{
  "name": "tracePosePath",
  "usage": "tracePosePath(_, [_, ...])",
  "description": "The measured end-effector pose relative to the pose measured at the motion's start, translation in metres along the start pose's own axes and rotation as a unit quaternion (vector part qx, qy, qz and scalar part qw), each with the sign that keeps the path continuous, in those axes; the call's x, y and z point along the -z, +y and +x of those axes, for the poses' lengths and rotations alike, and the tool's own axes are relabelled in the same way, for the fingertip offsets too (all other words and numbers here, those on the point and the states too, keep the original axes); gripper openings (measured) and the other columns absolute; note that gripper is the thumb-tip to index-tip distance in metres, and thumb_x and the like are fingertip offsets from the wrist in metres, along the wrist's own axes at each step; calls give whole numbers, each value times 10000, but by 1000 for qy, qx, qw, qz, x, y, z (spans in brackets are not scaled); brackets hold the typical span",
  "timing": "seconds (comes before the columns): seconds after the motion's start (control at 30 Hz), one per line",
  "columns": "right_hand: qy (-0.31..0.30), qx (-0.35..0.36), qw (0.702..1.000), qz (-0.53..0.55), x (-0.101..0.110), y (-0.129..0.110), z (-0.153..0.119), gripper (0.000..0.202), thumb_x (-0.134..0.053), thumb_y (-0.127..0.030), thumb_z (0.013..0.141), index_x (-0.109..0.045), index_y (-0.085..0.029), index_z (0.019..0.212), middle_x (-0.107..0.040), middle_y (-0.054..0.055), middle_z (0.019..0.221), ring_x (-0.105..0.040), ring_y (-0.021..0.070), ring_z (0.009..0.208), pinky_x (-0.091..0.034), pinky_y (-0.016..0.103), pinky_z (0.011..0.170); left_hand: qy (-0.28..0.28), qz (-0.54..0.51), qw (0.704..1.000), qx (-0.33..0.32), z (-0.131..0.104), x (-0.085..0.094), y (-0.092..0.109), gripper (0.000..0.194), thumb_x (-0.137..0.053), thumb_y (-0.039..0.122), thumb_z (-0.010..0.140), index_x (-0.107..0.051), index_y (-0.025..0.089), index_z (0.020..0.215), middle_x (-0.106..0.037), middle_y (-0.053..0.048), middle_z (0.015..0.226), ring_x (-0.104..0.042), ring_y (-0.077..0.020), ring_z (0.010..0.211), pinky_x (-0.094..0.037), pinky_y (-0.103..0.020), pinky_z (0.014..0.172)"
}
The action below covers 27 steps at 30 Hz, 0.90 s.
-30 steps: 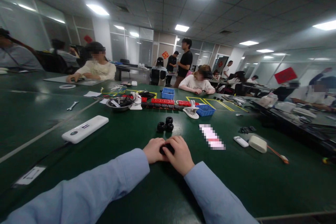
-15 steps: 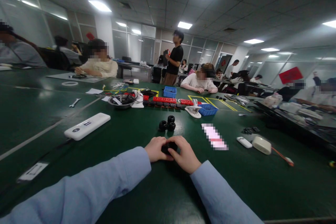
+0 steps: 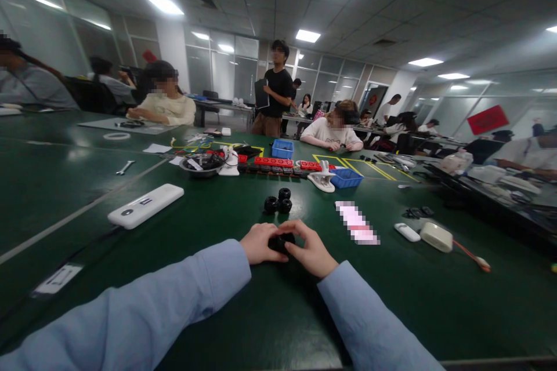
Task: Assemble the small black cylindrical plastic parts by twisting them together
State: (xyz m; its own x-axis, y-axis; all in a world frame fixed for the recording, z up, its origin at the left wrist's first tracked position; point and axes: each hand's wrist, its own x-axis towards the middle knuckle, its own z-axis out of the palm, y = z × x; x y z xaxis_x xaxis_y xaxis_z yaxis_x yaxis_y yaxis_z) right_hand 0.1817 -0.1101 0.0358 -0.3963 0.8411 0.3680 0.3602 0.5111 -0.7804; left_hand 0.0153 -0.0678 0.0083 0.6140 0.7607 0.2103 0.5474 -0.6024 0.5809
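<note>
Between my hands is a small black wheel (image 3: pixel 282 241), partly covered by my fingers, held low over the green table (image 3: pixel 243 324). My left hand (image 3: pixel 259 243) grips it from the left, thumb in front. From the right, my right hand (image 3: pixel 310 250) curls its thumb and fingers around the same wheel. Just beyond my fingertips, three similar black wheels (image 3: pixel 270 204) stand close together. Whether the held wheel touches the tabletop I cannot tell.
A white power bank-like box (image 3: pixel 148 206) with a cable lies left, a wrench (image 3: pixel 125 168) beyond it. Ahead are red power strips (image 3: pixel 274 162), blue trays (image 3: pixel 346 178), a white clamp (image 3: pixel 322 178) and a metal bowl (image 3: pixel 200 171). A blurred-out pink phone-shaped item (image 3: pixel 357 223) lies right.
Both my hands stay around the black wheel, with only a slight shift of the fingers. The standing person in the background has turned and moved left. The view has shifted slightly.
</note>
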Motion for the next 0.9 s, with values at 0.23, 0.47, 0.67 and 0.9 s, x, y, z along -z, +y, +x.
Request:
tracePosePath(0.23, [1,10,998,-57,-1,-9,0,367,-440,7,579,-567,-201,853,-667,10,877,-587,203,930,-114,535,1035,-7,53,999,1,1,-1,-2,459,-705,502,598,-634,178,916,-613,-35,869,-562,-249,856,-408,-333,744])
tracePosePath(0.47, [48,44,996,-60,4,-10,-3,122,-484,-122,678,-575,-203,690,-641,-10,722,-573,195,854,-154,487,1027,-20,79,997,-10,2,-3,-5,441,-686,541,612,-625,198,882,-610,-16,875,-555,-230,872,-386,-322,758])
tracePosePath(0.67, [169,29,968,-185,8,-6,-4,196,-483,-315,811,-570,-186,692,-604,42,738,-535,201,762,-391,354,749,-20,79,997,-5,1,-2,-3,490,-697,548,598,-620,197,931,-622,-25,917,-555,-232,889,-384,-333,778])
tracePosePath(0.9, [87,-30,926,-367,-3,-9,-4,298,-634,-428,733,-624,-173,886,-628,62,878,-527,228,863,-378,343,749,-17,90,996,-10,2,-3,-3,456,-686,537,612,-623,183,894,-627,-28,891,-561,-232,864,-390,-329,755])
